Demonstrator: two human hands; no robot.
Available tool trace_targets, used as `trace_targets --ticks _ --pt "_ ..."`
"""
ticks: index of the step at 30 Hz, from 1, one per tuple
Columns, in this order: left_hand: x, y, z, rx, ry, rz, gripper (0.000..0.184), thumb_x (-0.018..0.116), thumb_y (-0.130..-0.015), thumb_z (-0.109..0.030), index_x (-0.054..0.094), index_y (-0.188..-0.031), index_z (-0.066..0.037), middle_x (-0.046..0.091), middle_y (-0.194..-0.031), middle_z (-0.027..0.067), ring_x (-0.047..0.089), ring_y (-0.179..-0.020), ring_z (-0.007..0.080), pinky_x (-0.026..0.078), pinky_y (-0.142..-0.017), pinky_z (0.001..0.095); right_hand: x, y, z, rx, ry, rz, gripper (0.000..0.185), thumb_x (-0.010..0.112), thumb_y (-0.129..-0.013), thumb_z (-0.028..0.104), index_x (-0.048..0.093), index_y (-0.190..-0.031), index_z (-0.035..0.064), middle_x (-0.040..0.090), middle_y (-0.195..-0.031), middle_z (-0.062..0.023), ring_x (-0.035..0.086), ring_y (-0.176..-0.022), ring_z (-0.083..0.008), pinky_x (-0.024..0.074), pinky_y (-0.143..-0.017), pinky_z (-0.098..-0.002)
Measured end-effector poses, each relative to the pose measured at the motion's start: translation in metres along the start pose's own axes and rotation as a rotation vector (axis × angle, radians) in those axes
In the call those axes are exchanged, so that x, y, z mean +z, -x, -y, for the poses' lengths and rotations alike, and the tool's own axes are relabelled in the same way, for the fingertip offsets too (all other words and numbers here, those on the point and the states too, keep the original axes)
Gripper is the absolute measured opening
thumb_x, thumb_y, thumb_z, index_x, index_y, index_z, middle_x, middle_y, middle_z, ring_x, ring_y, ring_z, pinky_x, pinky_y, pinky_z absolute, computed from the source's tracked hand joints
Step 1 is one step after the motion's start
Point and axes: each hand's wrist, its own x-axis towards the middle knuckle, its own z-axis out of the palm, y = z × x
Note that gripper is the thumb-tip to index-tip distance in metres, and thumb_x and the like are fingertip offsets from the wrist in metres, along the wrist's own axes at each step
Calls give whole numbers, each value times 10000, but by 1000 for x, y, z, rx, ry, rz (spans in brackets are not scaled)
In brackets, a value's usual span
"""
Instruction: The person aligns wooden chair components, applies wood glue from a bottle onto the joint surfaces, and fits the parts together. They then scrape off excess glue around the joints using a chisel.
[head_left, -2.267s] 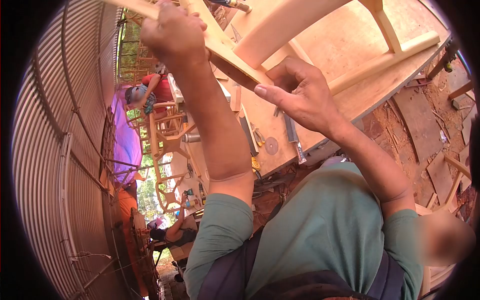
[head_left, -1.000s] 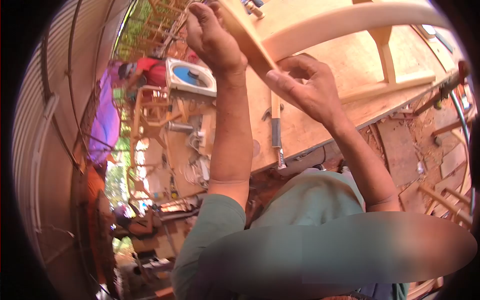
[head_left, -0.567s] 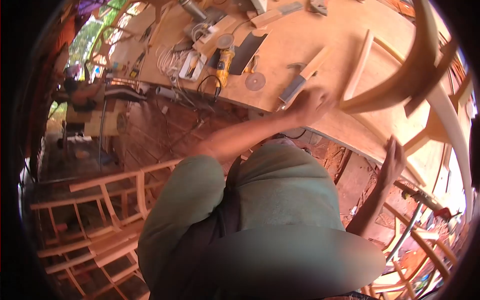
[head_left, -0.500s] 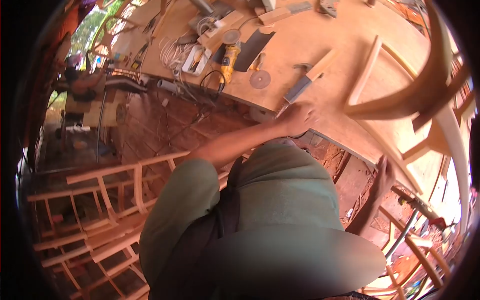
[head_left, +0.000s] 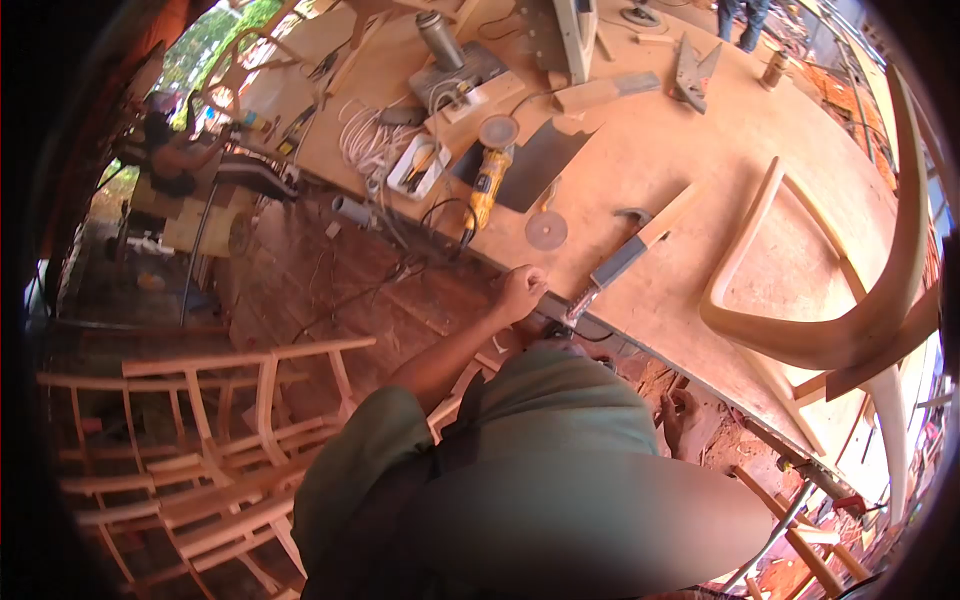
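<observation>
My left hand point(head_left: 524, 292) is loosely closed at the table's near edge, with nothing visible in it. My right hand point(head_left: 682, 412) hangs below the edge at my waist, its fingers bent but apart, in shadow and holding nothing I can see. A hammer point(head_left: 664, 215) and a dark-handled tool point(head_left: 618, 262) lie overlapping beside my left hand. Further left are a round disc point(head_left: 546, 231) and a yellow angle grinder point(head_left: 488, 185). A curved wooden chair frame point(head_left: 800, 338) stands on the right of the table point(head_left: 640, 140).
Coiled cable point(head_left: 368, 140), a white tray point(head_left: 420, 166) and a metal cylinder point(head_left: 440, 42) are at the table's left. Slatted wooden frames point(head_left: 230, 440) stand at lower left. A seated person point(head_left: 180, 150) is at far left; another person's legs point(head_left: 742, 20) show beyond the table.
My hands have left the wooden piece held up earlier and come down toward my body. My right hand has dropped below the edge. The view has swung toward the table and lower-left frames.
</observation>
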Motion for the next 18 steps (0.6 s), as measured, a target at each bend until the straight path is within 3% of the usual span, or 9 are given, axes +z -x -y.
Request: trace_targets --ticks 3,6,12,16,18 --pt "-13 -11 -1 -4 -69 -9 227 773 -841 -116 692 -1000 23 730 -867 170 727 -805 258 562 -737 374 2 -15 6 -77 73 -38 375 789 -868 264 706 -1098 -20 715 -964 -188 702 -828 -316 559 -739 -401" --pt "-13 -16 30 38 -85 8 236 784 -835 -132 688 -990 18 720 -851 168 723 -790 272 563 -726 378 -3 -11 52 37 254 -13 378 779 -867 277 704 -1102 -10 716 -998 -204 712 -874 -323 560 -753 -401" --pt "-26 -17 54 23 -98 199 221 777 -834 -146 690 -960 13 715 -815 178 712 -732 256 562 -698 387 50 16 18 64 204 44 407 762 -845 307 705 -1095 -9 704 -1056 -250 684 -984 -429 548 -860 -483" --pt "-26 -18 46 -22 6 292 249 768 -857 -167 699 -1004 22 737 -848 165 725 -767 236 564 -728 375 72 43 12 104 233 78 403 766 -837 305 703 -1071 -16 707 -1058 -258 686 -1009 -427 550 -870 -489" --pt "-21 -27 49 13 -28 321 254 766 -862 -156 706 -1033 23 743 -850 119 714 -779 181 565 -737 343 76 52 16 93 199 29 402 774 -831 296 703 -1071 -19 712 -1051 -252 689 -999 -427 552 -867 -490"
